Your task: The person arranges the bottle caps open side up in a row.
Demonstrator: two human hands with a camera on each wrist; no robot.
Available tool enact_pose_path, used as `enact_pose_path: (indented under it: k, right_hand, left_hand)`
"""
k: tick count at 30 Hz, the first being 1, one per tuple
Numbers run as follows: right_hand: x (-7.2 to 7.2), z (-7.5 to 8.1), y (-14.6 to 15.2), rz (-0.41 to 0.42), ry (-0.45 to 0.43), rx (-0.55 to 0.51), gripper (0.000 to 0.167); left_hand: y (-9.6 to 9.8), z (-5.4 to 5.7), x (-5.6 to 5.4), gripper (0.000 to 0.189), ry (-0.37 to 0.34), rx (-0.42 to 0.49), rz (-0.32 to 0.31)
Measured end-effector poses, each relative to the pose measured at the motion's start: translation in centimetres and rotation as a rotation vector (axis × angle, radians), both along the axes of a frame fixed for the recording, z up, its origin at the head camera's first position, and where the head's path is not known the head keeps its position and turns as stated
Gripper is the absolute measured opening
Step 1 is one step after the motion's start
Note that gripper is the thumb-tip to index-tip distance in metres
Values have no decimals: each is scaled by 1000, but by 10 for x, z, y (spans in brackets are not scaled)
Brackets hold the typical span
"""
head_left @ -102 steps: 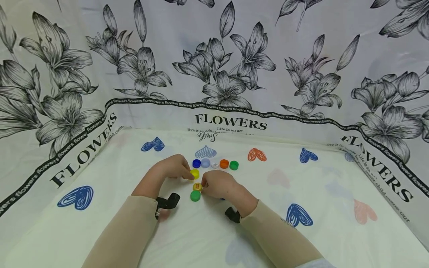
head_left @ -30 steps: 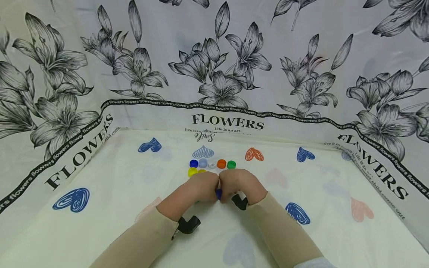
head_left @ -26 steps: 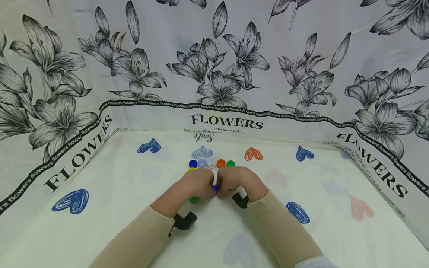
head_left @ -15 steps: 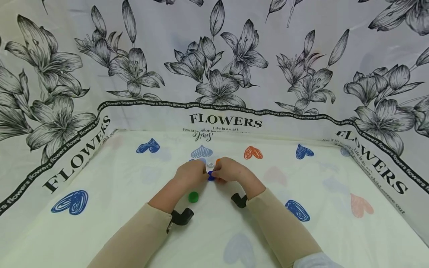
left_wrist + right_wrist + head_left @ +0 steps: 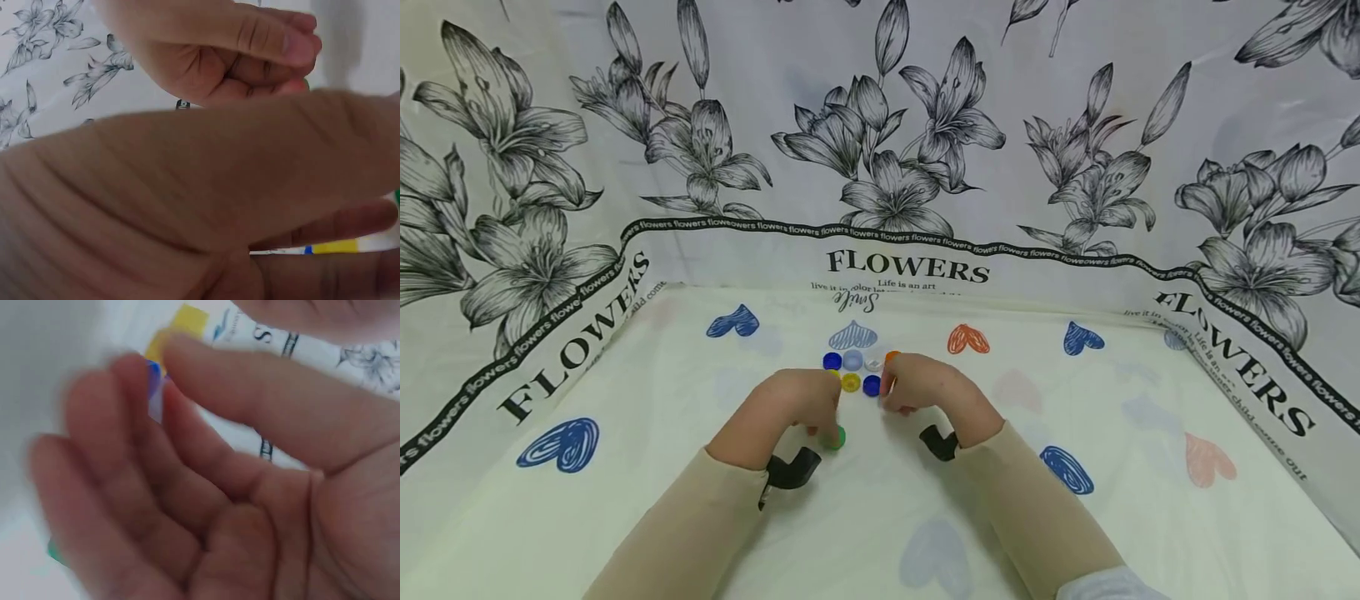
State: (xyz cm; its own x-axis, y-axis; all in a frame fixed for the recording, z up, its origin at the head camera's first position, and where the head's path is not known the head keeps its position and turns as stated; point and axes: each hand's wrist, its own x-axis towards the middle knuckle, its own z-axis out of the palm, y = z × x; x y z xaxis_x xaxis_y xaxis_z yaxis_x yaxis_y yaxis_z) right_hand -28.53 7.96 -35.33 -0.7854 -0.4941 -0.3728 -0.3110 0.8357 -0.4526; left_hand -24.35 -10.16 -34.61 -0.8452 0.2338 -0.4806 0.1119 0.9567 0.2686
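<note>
Small bottle caps lie on the cloth in the head view. My left hand (image 5: 793,408) reaches down with its fingertips at a green cap (image 5: 839,437), which they partly cover. In the left wrist view its fingers look nearly straight, and a sliver of green cap (image 5: 397,197) shows at the edge. My right hand (image 5: 921,387) is beside a dark blue cap (image 5: 872,386); thumb and fingers are bent but apart, blurred in the right wrist view, with the blue cap (image 5: 154,376) beyond them. A golden yellow cap (image 5: 851,382) sits left of the blue one.
Behind is a row of caps: dark blue (image 5: 832,361), light blue (image 5: 853,360), clear (image 5: 873,362) and orange (image 5: 891,356), partly covered by my right hand. A yellow cap is mostly hidden by my left hand. The heart-printed cloth (image 5: 850,533) meets a flower-printed backdrop (image 5: 737,254).
The blue cap, earlier between both hands, now lies in the second row beside the golden yellow cap. My left hand has left it, moving left and nearer to the green cap. My right hand stays close.
</note>
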Motion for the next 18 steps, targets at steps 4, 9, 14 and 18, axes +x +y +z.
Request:
enact_pose_path:
  k: [4, 9, 14, 18]
  right_hand:
    - [12, 3, 2, 61, -71, 146, 9]
    - [23, -6, 16, 6, -107, 213, 28]
    - [23, -15, 30, -32, -99, 114, 21]
    - [13, -13, 34, -4, -57, 82, 23]
  left_hand:
    - [10, -9, 5, 17, -45, 7, -37]
    - [31, -35, 1, 14, 99, 199, -100]
    - [40, -52, -3, 15, 169, 449, -103]
    - [40, -53, -7, 17, 217, 508, -34]
